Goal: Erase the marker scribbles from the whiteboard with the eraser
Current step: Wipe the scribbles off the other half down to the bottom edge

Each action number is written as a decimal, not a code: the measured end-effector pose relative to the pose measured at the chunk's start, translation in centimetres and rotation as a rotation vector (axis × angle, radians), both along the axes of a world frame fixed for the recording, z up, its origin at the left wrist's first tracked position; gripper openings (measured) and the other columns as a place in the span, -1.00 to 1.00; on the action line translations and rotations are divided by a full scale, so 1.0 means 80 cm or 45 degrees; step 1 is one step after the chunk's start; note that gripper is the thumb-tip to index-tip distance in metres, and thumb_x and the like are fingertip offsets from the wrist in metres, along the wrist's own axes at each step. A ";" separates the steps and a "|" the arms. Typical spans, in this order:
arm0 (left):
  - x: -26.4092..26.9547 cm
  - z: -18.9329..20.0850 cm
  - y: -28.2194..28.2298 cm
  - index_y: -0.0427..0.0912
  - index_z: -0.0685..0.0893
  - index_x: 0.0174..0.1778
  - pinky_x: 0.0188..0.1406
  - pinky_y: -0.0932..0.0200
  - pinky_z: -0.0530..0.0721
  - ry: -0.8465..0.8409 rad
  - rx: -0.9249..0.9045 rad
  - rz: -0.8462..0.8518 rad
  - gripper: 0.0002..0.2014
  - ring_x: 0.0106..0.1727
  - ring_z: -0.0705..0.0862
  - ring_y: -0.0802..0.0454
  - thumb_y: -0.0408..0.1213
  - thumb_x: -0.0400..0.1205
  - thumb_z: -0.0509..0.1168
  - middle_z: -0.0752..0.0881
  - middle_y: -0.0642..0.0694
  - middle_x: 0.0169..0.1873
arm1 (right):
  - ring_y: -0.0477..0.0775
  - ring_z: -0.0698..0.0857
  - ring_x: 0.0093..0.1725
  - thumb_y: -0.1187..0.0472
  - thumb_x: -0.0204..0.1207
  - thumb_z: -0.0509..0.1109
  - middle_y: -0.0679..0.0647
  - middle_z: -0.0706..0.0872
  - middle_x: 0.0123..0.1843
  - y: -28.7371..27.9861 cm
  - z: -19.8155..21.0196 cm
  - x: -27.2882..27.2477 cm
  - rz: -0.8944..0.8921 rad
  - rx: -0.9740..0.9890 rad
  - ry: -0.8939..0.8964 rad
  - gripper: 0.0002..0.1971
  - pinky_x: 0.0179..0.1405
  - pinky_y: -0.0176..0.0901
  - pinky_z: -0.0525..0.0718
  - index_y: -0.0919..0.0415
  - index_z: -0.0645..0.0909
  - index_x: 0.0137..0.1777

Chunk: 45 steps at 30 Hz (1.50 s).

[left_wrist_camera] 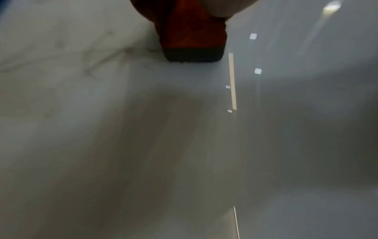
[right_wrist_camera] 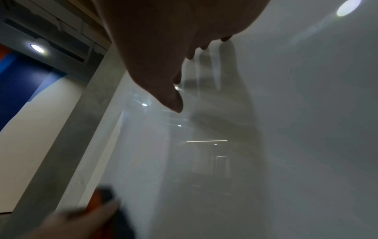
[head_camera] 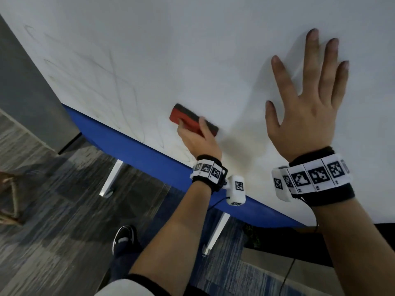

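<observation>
Grey wall panel (head_camera: 27, 86) and dark streaked carpet (head_camera: 53, 189) fill the far left of the head view, and the whiteboard (head_camera: 171, 50) begins just beside the panel, its lower edge trimmed with a blue band (head_camera: 136, 148) that slants down to the right. White legs (head_camera: 112, 178) stand under that band. Faint marker scribbles (head_camera: 111, 82) spread over the left part of the board, from near its left edge down to the blue band; they are pale and smeared, and their exact shapes cannot be read. Above and to the right of them the board runs on white to the top of the view.

Just right of the scribbles, low on the board and close above the blue band, the red eraser (head_camera: 192, 121) lies with its dark felt against the surface. The left hand (head_camera: 198, 142) grasps it from below, thumb and fingers curled round its sides; the eraser's upper-left end sticks out past the fingers, towards the scribbles. The left wrist view shows the felt edge (left_wrist_camera: 193, 56) on the board with grey strokes off to its left.

Farther right, well apart from the eraser, the right hand (head_camera: 303, 99) lies flat on the board with fingers straight and spread, holding nothing. Both wrists wear marker-tag bands (head_camera: 312, 178).
</observation>
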<state>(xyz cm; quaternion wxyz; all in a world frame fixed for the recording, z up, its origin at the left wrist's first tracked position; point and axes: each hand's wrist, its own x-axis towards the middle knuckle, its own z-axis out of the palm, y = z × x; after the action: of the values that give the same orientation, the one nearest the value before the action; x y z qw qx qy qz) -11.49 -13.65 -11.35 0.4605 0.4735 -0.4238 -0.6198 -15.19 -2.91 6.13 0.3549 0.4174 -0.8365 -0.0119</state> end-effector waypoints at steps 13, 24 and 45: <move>-0.007 -0.121 0.008 -0.44 0.21 0.57 -0.15 0.16 0.43 -0.257 0.669 -0.058 -0.53 0.26 0.65 -0.39 -0.20 0.85 0.09 0.53 -0.45 0.38 | 0.63 0.13 0.69 -0.07 0.64 0.29 0.48 0.14 0.73 0.003 -0.004 -0.017 -0.055 0.072 0.049 -0.29 0.69 0.52 0.06 -0.03 0.17 0.78; -0.006 -0.107 0.040 -0.16 0.12 0.67 0.03 0.42 0.70 0.094 0.150 -0.109 -0.37 0.22 0.68 0.06 -0.18 0.77 0.29 0.59 -0.11 0.29 | 0.57 0.11 0.70 0.29 0.46 0.54 0.30 0.19 0.77 -0.017 -0.076 -0.007 0.082 0.241 0.193 -0.12 0.72 0.40 -0.14 0.07 0.24 0.76; -0.027 -0.203 0.022 -0.34 0.20 0.65 0.01 0.40 0.60 -0.188 0.327 0.057 -0.48 0.24 0.62 -0.09 -0.23 0.82 0.16 0.52 -0.24 0.37 | 0.45 0.00 0.70 0.43 0.43 0.52 0.22 0.12 0.78 0.009 -0.148 -0.037 0.195 0.426 0.373 -0.04 0.74 0.31 -0.25 0.03 0.16 0.78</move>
<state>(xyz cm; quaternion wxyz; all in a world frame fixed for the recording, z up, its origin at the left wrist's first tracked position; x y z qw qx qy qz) -13.61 -11.92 -27.61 0.3774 0.5821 -0.3633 -0.6219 -18.15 -2.20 -5.72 0.3981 0.5265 -0.7284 -0.1840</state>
